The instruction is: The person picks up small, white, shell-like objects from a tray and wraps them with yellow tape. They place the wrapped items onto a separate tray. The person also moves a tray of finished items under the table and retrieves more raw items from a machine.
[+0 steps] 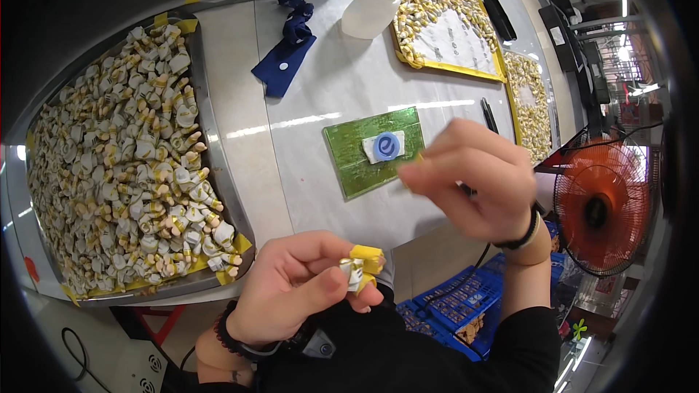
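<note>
My left hand pinches a small white figurine piece with gold markings between thumb and fingers. Bright yellow material shows at those fingertips; whether it belongs to the piece or wraps a finger, I cannot tell. Raised over the worktop, my right hand has thumb and index finger pressed together. A tiny yellowish bit shows at its tips, too small to name. Just left of that hand lies a shiny green slab, bearing a white pad with a round blue cup on it.
At left, a metal tray is heaped with similar pieces. Yellow-edged trays of small gold-and-white parts stand at the back right. A white squeeze bottle, dark blue cloth, black pen, orange fan and blue crates surround me.
</note>
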